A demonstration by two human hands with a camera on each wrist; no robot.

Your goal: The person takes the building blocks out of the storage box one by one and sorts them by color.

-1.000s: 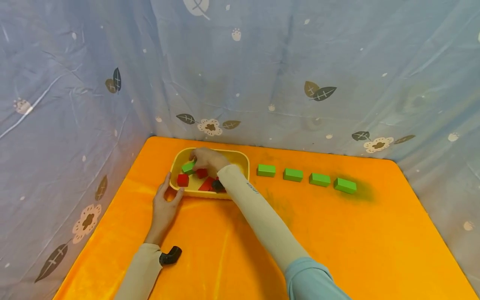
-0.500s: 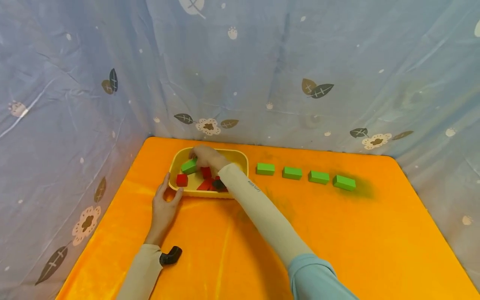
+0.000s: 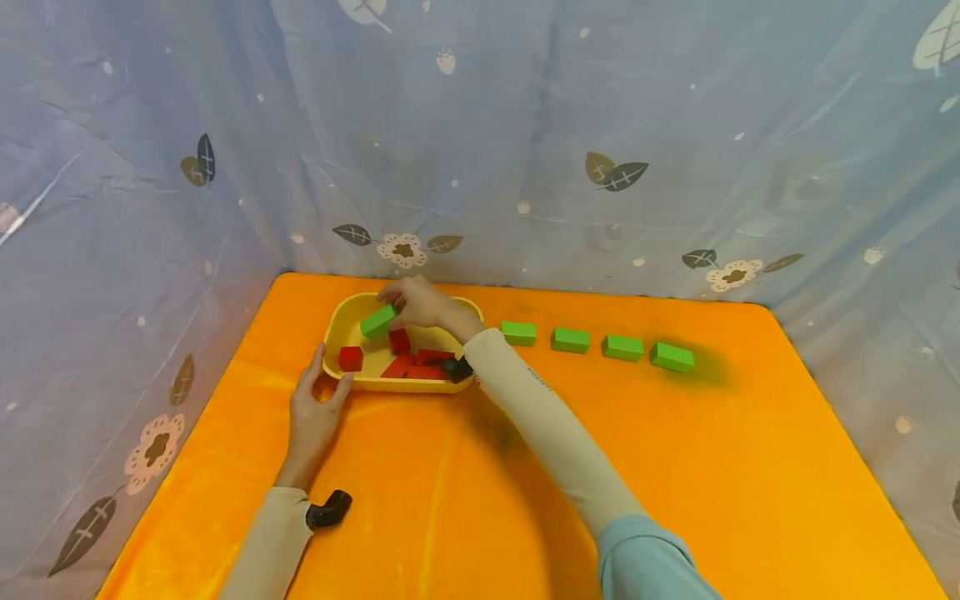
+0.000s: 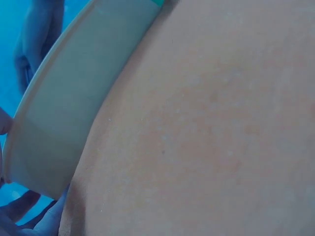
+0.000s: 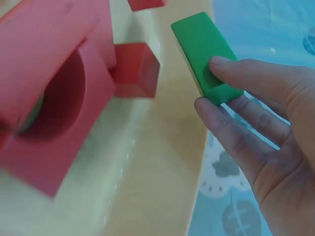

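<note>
My right hand (image 3: 422,303) pinches a green rectangular block (image 3: 378,321) by one end, over the left part of a yellow tray (image 3: 335,321). In the right wrist view the thumb lies on the top face of the green block (image 5: 201,46) and fingers support it from beneath. My left hand (image 3: 312,421) holds the tray's front left corner, thumb at the front wall and fingers along the left side. The tray wall (image 4: 74,98) crosses the left wrist view. Inside the tray lie a red cube (image 3: 350,358), another small red block (image 3: 399,341) and several red pieces.
To the right of the tray, several green blocks (image 3: 571,340) stand in a spaced row on the orange tablecloth (image 3: 675,467). One red block with a curved cut-out (image 5: 54,142) shows close up in the tray. A patterned curtain (image 3: 510,150) hangs behind and beside the table.
The green block has been lifted from the tray floor in my right hand, which moved slightly up and back. My left hand stays at the tray corner. The head view shifted a little.
</note>
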